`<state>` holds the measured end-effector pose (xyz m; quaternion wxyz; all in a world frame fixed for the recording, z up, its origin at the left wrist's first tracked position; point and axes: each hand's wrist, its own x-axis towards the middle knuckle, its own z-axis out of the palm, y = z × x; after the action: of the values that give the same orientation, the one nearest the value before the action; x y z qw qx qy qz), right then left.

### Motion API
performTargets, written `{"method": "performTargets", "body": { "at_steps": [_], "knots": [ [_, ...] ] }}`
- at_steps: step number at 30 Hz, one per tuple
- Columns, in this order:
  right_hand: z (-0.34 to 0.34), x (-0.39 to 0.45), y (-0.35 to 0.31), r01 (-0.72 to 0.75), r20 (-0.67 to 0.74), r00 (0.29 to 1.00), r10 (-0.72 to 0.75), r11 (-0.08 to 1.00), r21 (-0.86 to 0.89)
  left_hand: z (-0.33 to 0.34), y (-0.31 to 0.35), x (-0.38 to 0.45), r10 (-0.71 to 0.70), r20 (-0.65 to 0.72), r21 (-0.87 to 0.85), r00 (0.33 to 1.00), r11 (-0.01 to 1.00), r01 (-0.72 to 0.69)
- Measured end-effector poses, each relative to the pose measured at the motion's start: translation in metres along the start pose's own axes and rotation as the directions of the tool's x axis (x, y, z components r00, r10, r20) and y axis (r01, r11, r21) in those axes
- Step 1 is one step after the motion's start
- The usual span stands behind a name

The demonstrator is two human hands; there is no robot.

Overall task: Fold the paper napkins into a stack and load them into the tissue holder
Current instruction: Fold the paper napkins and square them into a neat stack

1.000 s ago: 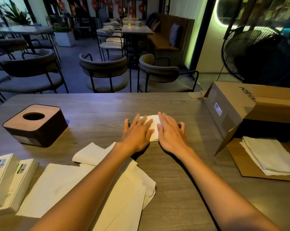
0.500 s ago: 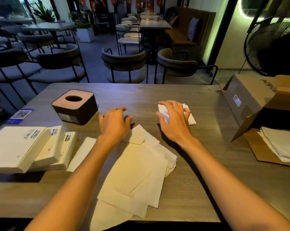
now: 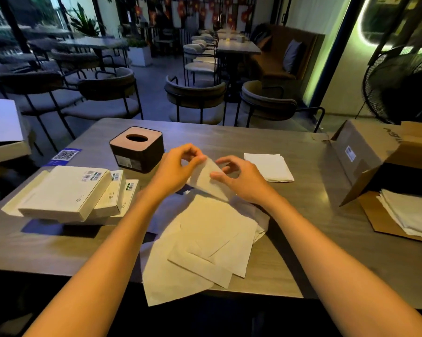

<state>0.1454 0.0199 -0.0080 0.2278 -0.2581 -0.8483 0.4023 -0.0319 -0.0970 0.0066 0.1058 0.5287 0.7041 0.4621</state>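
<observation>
Napkin [image 3: 206, 178] now lifted; tissue holder [image 3: 137, 152] unloaded.

You're in a café or restaurant dining room, dim, closed-looking. You sit at a grey wood-grain desk [image 3: 229, 142] with curved-back padded chairs with thin black metal legs [image 3: 195, 98] pulled up opposite. More rows of pale-topped dining tables [image 3: 236, 46] and matching seats run back along a brown upholstered bench with grey cushions [image 3: 290, 54]. A blue QR-code sticker [image 3: 65, 155] sits on the desk corner. Potted green plants [image 3: 83, 23], red flower wall decorations [image 3: 197, 10], black standing fan [image 3: 397, 86] at right.
</observation>
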Motion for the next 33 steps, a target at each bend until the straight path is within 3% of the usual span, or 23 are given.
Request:
{"method": "performTargets", "body": {
  "at_steps": [3, 7, 11, 15, 18, 24, 30, 33],
  "knots": [
    [-0.02, -0.002, -0.008, 0.022, -0.096, 0.995, -0.013, 0.994, 0.102, 0.0, 0.029, 0.004, -0.008, -0.068, -0.206, 0.998, 0.978, -0.006],
    [-0.046, 0.0, -0.009, 0.012, -0.21, 0.976, 0.049, 0.959, 0.283, 0.014, 0.05, 0.012, -0.168, 0.173, -0.435, 0.971, 0.871, 0.228],
    [-0.07, 0.003, 0.002, -0.023, -0.321, 0.933, 0.16, 0.92, 0.391, 0.041, 0.049, 0.021, -0.153, 0.25, -0.419, 0.956, 0.873, 0.25],
    [-0.082, 0.006, 0.03, -0.081, -0.416, 0.86, 0.295, 0.885, 0.459, 0.071, 0.054, 0.036, -0.243, 0.382, -0.499, 0.892, 0.758, 0.421],
    [-0.086, 0.007, 0.055, -0.155, -0.455, 0.804, 0.382, 0.875, 0.459, 0.096, 0.05, 0.048, -0.286, 0.409, -0.447, 0.866, 0.765, 0.463],
    [-0.091, 0.014, 0.101, -0.283, -0.487, 0.785, 0.384, 0.92, 0.27, 0.138, 0.034, 0.083, -0.357, 0.183, -0.358, 0.916, 0.844, 0.4],
    [-0.088, 0.027, 0.135, -0.4, -0.535, 0.778, 0.328, 0.916, -0.019, 0.167, 0.01, 0.102, -0.308, 0.13, -0.007, 0.942, 0.95, 0.312],
    [-0.087, 0.027, 0.138, -0.417, -0.548, 0.794, 0.264, 0.892, -0.175, 0.171, 0.005, 0.1, -0.245, 0.154, 0.086, 0.957, 0.968, 0.234]
  ]
}}
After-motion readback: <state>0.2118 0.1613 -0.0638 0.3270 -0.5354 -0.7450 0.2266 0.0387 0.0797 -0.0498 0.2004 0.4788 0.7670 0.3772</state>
